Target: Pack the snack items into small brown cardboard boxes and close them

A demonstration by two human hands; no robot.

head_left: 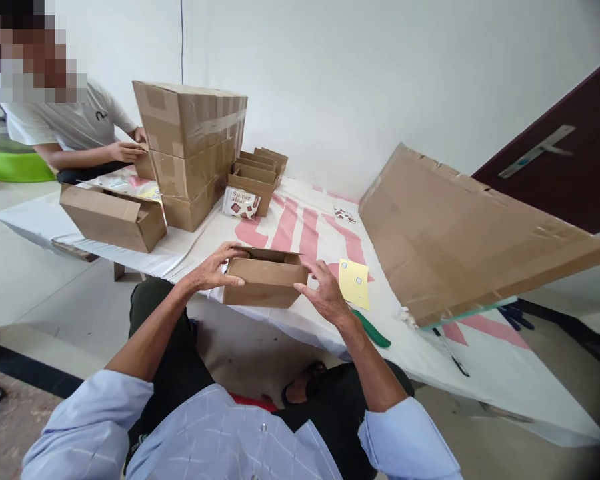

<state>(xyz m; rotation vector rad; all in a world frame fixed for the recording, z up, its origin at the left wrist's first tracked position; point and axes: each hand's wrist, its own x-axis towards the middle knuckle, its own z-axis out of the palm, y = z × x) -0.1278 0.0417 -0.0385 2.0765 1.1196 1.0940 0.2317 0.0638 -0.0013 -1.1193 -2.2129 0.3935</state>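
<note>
In front of me at the table's near edge is a small brown cardboard box (266, 283), its top partly open along a narrow gap. My left hand (219, 268) grips its left end, with the thumb on the near face and fingers behind. On the right end, my right hand (325, 291) holds it with the thumb against the near face. What is inside the box is hidden. Just right of my right hand lies a yellow sheet with small printed labels (354, 283), and a green-handled tool (373, 328) is partly under my forearm.
Taped cartons (193, 140) stand stacked at the back left, beside several open boxes (260, 175) and a printed packet (241, 203). Another open box (115, 217) sits near a co-worker (87, 130). A large cardboard sheet (460, 233) leans at right, near a thin black tool (451, 352).
</note>
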